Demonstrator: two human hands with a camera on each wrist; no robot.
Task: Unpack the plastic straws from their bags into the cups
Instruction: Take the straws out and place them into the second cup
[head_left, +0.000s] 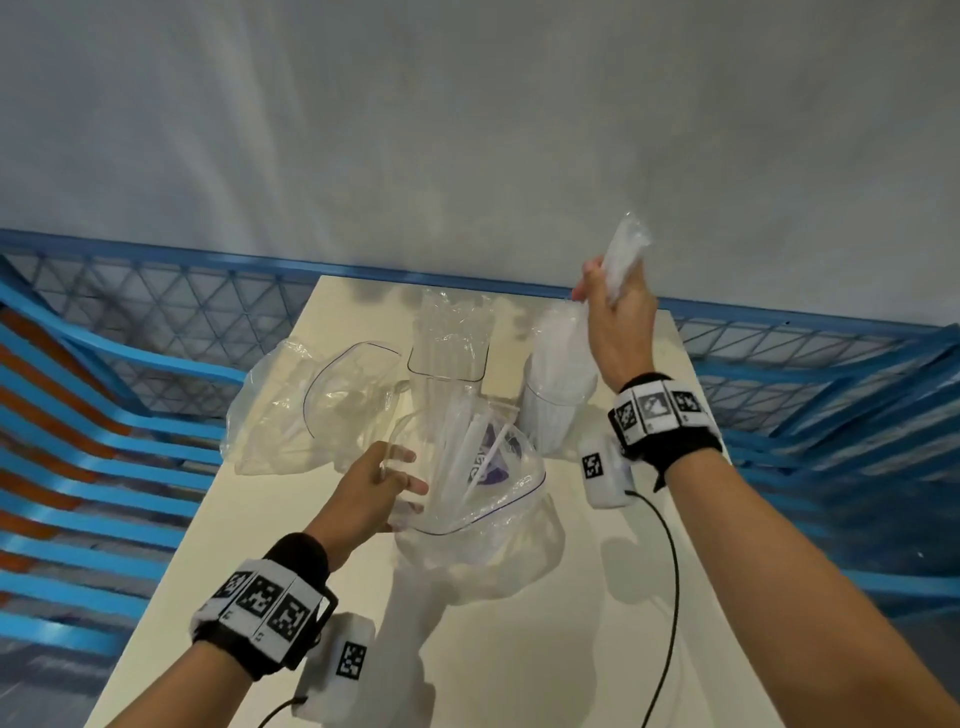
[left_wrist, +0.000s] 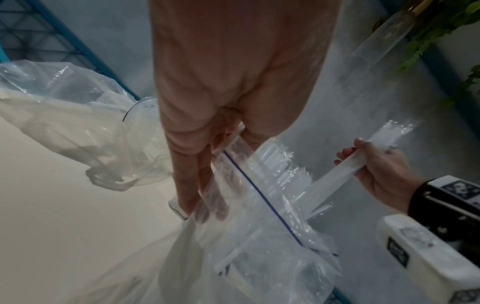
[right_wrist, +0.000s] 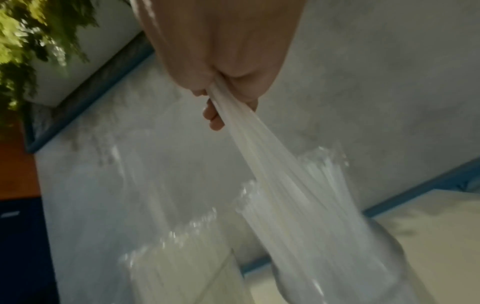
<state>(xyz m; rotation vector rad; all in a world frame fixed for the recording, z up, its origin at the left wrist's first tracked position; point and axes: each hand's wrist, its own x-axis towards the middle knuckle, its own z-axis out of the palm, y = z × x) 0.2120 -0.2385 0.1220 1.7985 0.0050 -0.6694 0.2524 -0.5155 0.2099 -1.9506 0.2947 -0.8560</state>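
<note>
My left hand (head_left: 387, 483) pinches the rim of an open clear zip bag (head_left: 485, 499) with a blue seal line (left_wrist: 262, 197); several wrapped straws (head_left: 457, 452) lie loose inside it. My right hand (head_left: 610, 312) is raised and grips a bundle of clear straws (head_left: 626, 254) around its middle, its lower ends standing in the right cup (head_left: 558, 395), which is packed with straws. The bundle (right_wrist: 283, 185) fans out below my fist in the right wrist view. A second clear cup (head_left: 449, 358) with straws stands at the back centre.
A crumpled empty zip bag (head_left: 311, 400) lies to the left on the cream table (head_left: 519, 649). Blue mesh railing (head_left: 156, 291) surrounds the table against a grey wall. A black cable (head_left: 670, 571) hangs from my right wrist.
</note>
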